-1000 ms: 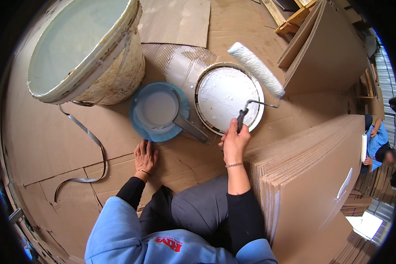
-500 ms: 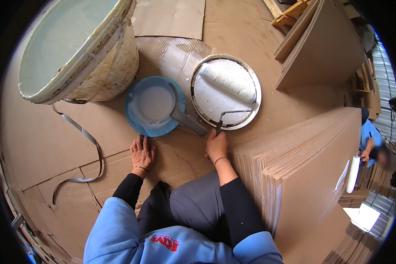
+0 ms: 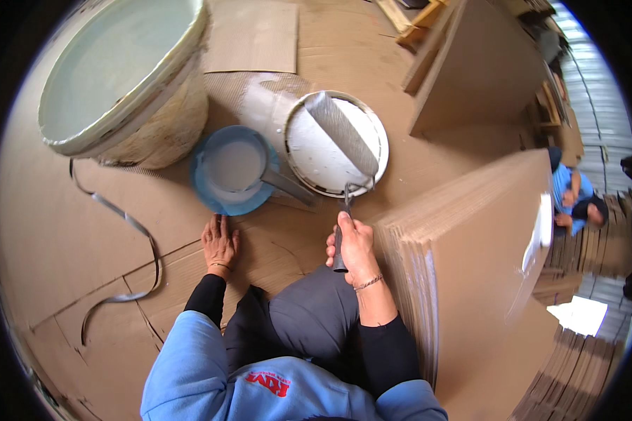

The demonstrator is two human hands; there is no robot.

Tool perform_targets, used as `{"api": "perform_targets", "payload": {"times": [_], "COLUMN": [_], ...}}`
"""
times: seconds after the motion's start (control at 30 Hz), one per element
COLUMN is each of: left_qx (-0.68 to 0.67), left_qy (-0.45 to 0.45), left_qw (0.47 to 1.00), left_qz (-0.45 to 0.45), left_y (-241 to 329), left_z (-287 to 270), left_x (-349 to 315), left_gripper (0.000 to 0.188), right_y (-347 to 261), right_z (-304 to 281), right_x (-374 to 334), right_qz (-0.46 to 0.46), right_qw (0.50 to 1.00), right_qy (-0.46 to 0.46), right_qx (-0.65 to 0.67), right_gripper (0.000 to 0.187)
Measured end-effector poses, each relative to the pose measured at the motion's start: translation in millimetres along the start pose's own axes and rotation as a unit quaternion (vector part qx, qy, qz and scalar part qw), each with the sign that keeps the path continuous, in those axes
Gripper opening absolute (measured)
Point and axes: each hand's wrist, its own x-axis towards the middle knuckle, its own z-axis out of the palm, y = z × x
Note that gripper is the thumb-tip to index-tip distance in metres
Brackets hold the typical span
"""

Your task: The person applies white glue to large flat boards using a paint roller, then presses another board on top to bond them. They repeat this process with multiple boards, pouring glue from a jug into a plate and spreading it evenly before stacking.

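Observation:
My right hand (image 3: 357,247) grips the dark handle of a paint roller (image 3: 340,135). The wet roller sleeve is tilted above a round white lid or tray (image 3: 307,156) smeared with white liquid; whether it touches the surface I cannot tell. My left hand (image 3: 220,245) has its fingers stretched out on the cardboard, with fingertips at the near edge of a blue basin (image 3: 201,184). White liquid (image 3: 233,163) fills the basin's middle, in what looks like a round scoop whose grey handle (image 3: 288,186) points toward the roller.
A large crusted bucket (image 3: 154,126) of pale liquid stands at far left, with a grey strap (image 3: 135,223) below it. Right of me rises a thick stack of cardboard sheets (image 3: 470,266). More boards (image 3: 477,84) lean beyond. Another person (image 3: 572,196) in blue is at far right.
My right hand has drawn the roller up and nearer to me, and its sleeve has turned steeper. My left hand stays by the basin. The view has shifted slightly.

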Motion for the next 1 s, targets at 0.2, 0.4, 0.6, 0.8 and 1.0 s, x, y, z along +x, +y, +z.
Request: {"api": "perform_targets", "payload": {"times": [0.2, 0.4, 0.6, 0.8, 1.0], "left_qx": [0.037, 0.103, 0.102, 0.441, 0.862], "left_qy": [-0.066, -0.101, -0.191, -0.395, -0.260], "left_qw": [0.997, 0.990, 0.961, 0.804, 0.147], "left_qz": [0.008, -0.004, -0.174, 0.059, 0.410], "left_y": [-6, -4, 79, 169, 151], "left_z": [-7, -5, 12, 49, 85], "left_x": [-3, 0, -11, -30, -23], "left_gripper": [0.058, 0.057, 0.082, 0.087, 0.067], "right_y": [-37, -25, 30, 28, -7], "right_z": [-48, -158, -277, -432, -537], "right_x": [-89, -196, -261, -201, -100], "right_qz": [-0.160, -0.210, -0.179, -0.159, -0.153], "right_qw": [0.983, 0.964, 0.909, 0.854, 0.826], "right_qy": [-0.026, 0.133, 0.371, 0.469, 0.517], "right_qx": [0.089, 0.099, 0.068, 0.158, 0.165], "right_gripper": [0.037, 0.031, 0.029, 0.019, 0.023]}}
